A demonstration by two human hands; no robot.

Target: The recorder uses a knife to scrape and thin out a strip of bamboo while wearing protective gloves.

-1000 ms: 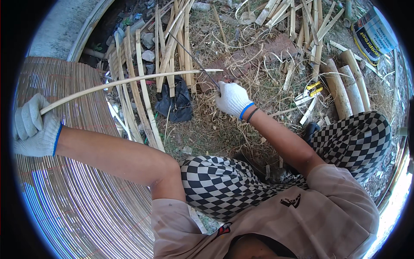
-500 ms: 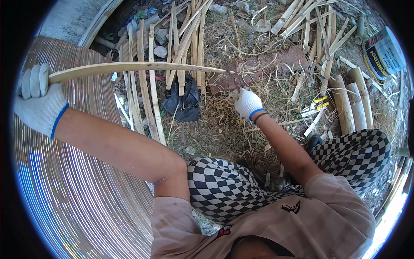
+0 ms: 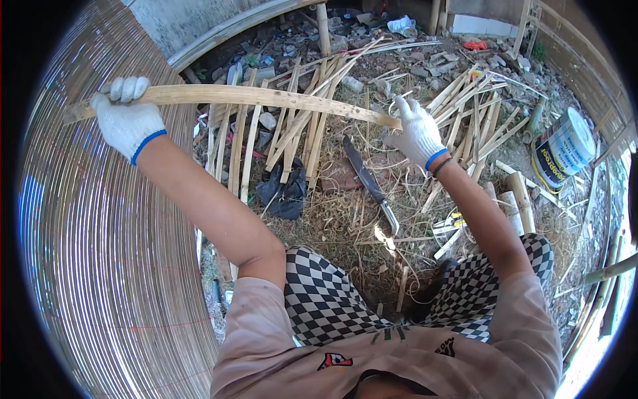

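Note:
A long, slightly curved bamboo strip stretches across in front of me. My left hand, in a white knit glove with a blue cuff, grips it near its left end, fingers wrapped over it. At the right end, my right hand, gloved the same way, has its fingers spread around the tip; whether it touches the strip I cannot tell. On the ground below lies a large knife with a dark blade and a handle pointing toward me. Beneath its blade is a reddish slab, partly covered by shavings.
More bamboo strips lean in a bunch ahead, and another pile lies to the right. A black plastic bag, a white-and-blue bucket, cut bamboo poles and yellow-handled cutters surround me. A slatted screen covers the left.
The knife has left my right hand and now lies on the ground. That hand has risen to the strip's right end and opened. My left hand has moved rightward along with the strip.

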